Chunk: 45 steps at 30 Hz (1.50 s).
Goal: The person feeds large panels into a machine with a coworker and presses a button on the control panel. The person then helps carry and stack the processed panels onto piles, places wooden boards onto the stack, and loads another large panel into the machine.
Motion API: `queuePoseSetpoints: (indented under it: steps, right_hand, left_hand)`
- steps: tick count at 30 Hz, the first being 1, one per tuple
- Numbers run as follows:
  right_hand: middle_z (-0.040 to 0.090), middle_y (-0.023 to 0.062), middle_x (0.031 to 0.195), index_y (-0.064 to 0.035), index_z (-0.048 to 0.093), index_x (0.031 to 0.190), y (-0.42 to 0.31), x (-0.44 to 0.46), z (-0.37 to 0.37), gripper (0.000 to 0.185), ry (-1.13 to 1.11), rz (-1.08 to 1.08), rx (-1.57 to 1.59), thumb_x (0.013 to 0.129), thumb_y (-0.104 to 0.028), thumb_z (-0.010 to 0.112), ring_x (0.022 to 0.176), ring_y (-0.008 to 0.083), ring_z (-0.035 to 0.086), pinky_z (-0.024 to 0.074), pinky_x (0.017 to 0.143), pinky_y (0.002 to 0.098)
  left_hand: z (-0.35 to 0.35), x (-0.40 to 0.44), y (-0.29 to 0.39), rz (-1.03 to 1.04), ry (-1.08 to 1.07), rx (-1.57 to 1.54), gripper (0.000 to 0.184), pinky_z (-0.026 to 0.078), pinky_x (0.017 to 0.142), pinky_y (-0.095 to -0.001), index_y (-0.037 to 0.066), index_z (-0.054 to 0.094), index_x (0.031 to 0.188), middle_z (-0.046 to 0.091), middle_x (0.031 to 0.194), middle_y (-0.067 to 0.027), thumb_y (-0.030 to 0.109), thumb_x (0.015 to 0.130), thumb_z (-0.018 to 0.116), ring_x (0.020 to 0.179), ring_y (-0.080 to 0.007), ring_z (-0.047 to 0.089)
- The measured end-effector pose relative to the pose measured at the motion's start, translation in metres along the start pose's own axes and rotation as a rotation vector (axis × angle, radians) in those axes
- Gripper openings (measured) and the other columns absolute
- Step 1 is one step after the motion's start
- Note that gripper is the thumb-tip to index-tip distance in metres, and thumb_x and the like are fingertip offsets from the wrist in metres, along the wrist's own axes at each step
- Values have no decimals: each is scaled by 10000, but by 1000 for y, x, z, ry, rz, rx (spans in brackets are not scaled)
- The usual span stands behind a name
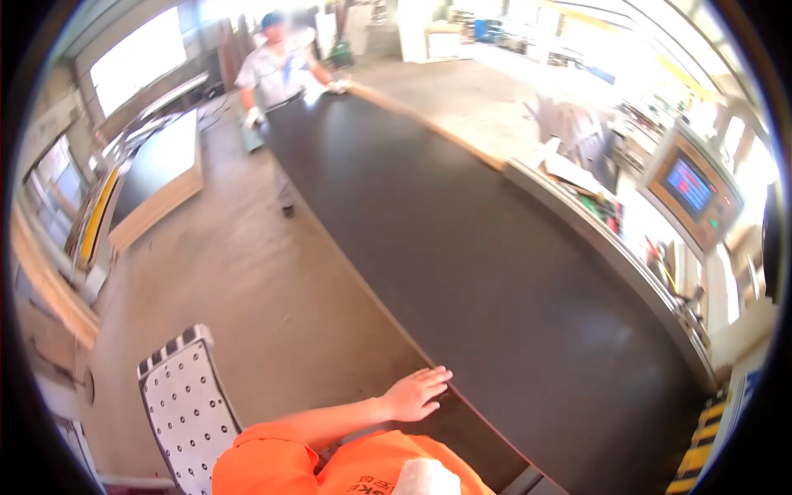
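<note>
My left hand [415, 394] lies at the near left edge of a long dark panel [487, 272], fingers stretched out with the tips touching the edge. It is open and grips nothing that I can see. The panel lies flat and runs away from me to the far end. There a co-worker [276, 66] in a light shirt and white gloves stands with both hands at its end. My right hand is not in view. A blurred white rounded thing [426, 478] shows in front of my orange shirt [346, 470]; I cannot make out what it is.
A metal fence [610, 260] runs along the panel's right side, below a control screen [691, 186]. Yellow-black striped marking [700, 445] is at lower right. A white perforated support table [188, 408] stands at lower left. Stacked panels [161, 181] lie further back left.
</note>
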State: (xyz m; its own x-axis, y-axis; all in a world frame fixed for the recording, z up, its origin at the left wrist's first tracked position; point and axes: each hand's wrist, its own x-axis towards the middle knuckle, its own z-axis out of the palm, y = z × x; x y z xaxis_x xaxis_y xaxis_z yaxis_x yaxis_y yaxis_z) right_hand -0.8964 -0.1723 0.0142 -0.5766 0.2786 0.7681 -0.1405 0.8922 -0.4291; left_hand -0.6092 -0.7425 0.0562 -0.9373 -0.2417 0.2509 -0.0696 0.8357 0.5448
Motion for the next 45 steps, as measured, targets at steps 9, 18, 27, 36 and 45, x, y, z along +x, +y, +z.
queuePoseSetpoints:
  steps: [9, 18, 27, 36, 45]
  right_hand:
    - [619, 237, 1173, 26, 633, 1178, -412, -117, 87, 405, -754, -524, 213, 865, -224, 693, 1126, 410, 558, 440, 996, 490]
    - [429, 205, 1449, -33, 457, 1395, -725, -287, 232, 583, -848, -955, 306, 941, -380, 573, 1322, 366, 420, 347, 1088, 493]
    - [399, 214, 1472, -5, 430, 1420, -1076, -491, 226, 628, -875, -1214, 566, 915, -341, 593, 1334, 380, 393, 340, 1086, 461]
    - [590, 182, 1260, -6, 579, 1246, -1290, -717, 21, 488, -1716, -1538, 1173, 817, -202, 705, 1176, 361, 549, 422, 1031, 418]
    - [663, 152, 1196, -35, 627, 1226, -1289, -893, -37, 551, -2269, -1914, 286, 840, -426, 676, 1085, 293, 639, 507, 938, 383]
  left_hand:
    - [-88, -202, -122, -566, -285, -178, 441, 488, 868, -493, 31, 559, 1239, 641, 1093, -192, 290, 884, 604, 1028, -386, 606]
    - [-230, -322, -211, -1089, 401, 18, 472, 488, 893, -475, 34, 570, 1267, 632, 1136, -205, 348, 914, 575, 1050, -390, 599]
    - [-294, -350, -339, -1316, 160, -187, 544, 482, 934, -485, 79, 511, 1350, 611, 1208, -193, 397, 910, 553, 1123, -381, 582]
    - [-331, -430, -411, -1671, 663, -311, 557, 486, 929, -454, 60, 547, 1306, 614, 1254, -170, 427, 887, 567, 1138, -356, 587]
    - [-437, -576, -578, -1636, 540, -310, 462, 505, 866, -487, 62, 583, 1212, 651, 1124, -197, 402, 899, 558, 1063, -381, 613]
